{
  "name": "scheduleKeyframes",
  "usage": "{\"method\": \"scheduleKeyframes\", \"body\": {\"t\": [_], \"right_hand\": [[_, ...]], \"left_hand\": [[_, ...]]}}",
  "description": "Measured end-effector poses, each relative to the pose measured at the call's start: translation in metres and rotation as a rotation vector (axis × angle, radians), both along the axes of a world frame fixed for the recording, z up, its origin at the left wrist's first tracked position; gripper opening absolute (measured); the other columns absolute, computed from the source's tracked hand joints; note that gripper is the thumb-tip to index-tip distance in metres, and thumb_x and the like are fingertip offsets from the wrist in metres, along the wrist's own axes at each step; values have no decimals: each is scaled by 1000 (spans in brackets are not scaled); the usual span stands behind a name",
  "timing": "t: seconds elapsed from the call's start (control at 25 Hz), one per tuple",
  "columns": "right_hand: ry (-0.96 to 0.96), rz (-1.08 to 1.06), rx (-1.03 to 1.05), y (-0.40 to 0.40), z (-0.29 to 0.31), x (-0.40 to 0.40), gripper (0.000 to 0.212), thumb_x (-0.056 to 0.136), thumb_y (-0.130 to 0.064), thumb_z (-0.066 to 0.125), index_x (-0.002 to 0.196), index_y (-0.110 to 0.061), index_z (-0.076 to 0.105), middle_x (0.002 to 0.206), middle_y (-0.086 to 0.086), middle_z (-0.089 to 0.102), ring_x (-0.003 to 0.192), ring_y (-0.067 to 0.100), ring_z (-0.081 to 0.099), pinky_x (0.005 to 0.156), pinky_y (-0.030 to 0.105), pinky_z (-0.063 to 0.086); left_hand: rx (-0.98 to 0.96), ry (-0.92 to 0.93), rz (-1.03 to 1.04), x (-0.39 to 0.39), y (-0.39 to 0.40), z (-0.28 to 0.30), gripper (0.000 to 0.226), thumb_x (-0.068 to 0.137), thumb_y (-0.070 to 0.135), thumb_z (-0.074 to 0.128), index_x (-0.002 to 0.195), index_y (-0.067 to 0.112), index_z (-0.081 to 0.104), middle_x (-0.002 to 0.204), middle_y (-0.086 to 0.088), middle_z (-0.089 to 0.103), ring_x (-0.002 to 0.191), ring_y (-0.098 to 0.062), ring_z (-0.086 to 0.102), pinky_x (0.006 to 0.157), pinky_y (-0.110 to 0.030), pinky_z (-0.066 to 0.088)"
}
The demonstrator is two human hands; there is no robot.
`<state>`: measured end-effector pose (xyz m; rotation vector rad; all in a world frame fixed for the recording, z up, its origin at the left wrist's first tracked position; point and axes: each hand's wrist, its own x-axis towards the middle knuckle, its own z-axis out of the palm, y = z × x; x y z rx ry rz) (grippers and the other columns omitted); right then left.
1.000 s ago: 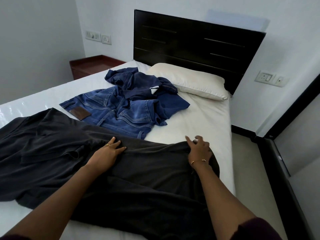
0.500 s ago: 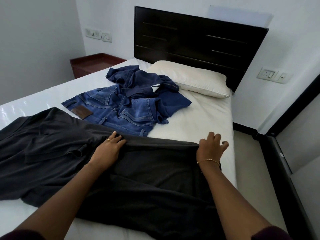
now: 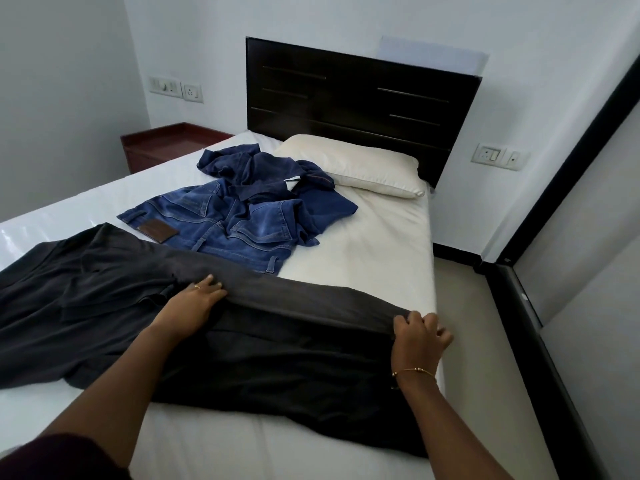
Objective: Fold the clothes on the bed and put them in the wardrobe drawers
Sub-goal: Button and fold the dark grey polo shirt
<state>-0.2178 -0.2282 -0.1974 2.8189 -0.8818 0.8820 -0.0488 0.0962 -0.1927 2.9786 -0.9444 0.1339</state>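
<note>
White walls close round the bed [image 3: 391,244], whose pale sheet carries everything you are working on. Your left hand [image 3: 194,299] lies flat on the dark grey garment [image 3: 277,341] with its fingers straight and together, pressing the cloth near its far edge; a ring shows on one finger. Your right hand [image 3: 420,336] sits at the right end of that same far edge, close to the right side of the mattress, with its fingers curled over the fabric; whether it truly pinches the cloth or only rests on it is hard to tell. A thin bracelet circles that wrist. The dark grey garment stretches across the near part of the bed from the left edge of view to your right hand, mostly smooth, with a straight fold line running between your two hands and looser creases and a flap on the left. Its left portion is cut off by the frame, so you cannot see what kind of garment it is. Just beyond it lie blue jeans [image 3: 221,226] with a brown waist patch, their near edge tucked under the grey cloth. A crumpled navy shirt [image 3: 273,174] lies over the far part of the jeans, touching the cream pillow [image 3: 360,164] by the dark headboard [image 3: 360,98]. Far left, a reddish bedside table [image 3: 162,143] is partly hidden by the mattress.
</note>
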Motion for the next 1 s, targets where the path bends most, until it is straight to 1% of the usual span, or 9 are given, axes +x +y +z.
{"method": "scheduleKeyframes", "body": {"t": [0.12,0.2,0.32,0.48,0.56,0.64,0.76,0.88,1.0], "right_hand": [[190,-20,71,3,2,-18,36,36,12,85,55,-10,63,56,10,55,74,29,46,65,47,44],[376,-115,238,7,15,-22,22,74,-1,69,89,-18,67,94,7,62,100,27,50,84,45,41],[224,-401,613,0,20,-20,31,95,-11,40,118,-16,59,127,11,48,121,28,38,97,40,35],[-108,-259,626,1,23,-12,31,89,-1,43,109,-10,66,126,16,48,115,36,39,89,40,38],[-11,-108,632,-4,20,-7,33,94,-8,44,121,-16,61,137,11,42,122,34,37,94,39,39],[201,-62,637,-10,11,-5,38,97,-19,44,133,-28,50,144,8,35,128,31,36,100,38,36],[180,-65,640,-17,-4,-6,42,95,-16,49,134,-33,49,140,6,41,123,30,39,99,39,39],[84,-36,613,-15,-10,-4,42,93,-9,50,132,-25,52,132,8,47,115,31,43,94,39,41],[-51,-24,675,-16,-8,-2,42,91,-1,49,130,-15,55,123,15,50,110,32,49,90,36,41]], "left_hand": [[142,160,42,-2,-2,4,51,99,11,33,148,21,23,157,-2,16,146,-20,8,116,-31,13],[97,191,94,-5,-4,6,46,101,18,31,147,21,27,157,-2,19,146,-20,10,117,-34,17],[85,195,194,-15,-9,9,45,102,39,27,144,25,35,154,0,28,144,-19,18,114,-41,18],[134,24,171,-27,-24,14,46,99,48,25,130,27,53,142,4,46,141,-18,23,114,-46,16],[137,-11,63,-32,-36,14,51,99,50,23,137,24,46,148,1,39,144,-20,18,116,-43,12],[101,85,-70,-42,-49,13,79,88,68,6,145,22,33,155,-4,25,146,-23,9,117,-40,6],[152,266,-112,-57,-61,5,136,37,89,-31,151,24,7,158,-9,-2,146,-26,-7,117,-40,-3],[138,258,-54,-67,-73,-2,143,27,86,-39,151,22,-4,157,-12,-12,145,-28,-12,117,-42,-7],[105,238,-111,-82,-96,-3,141,34,83,-40,151,18,4,158,-9,-5,146,-24,-8,116,-39,-7]]}}
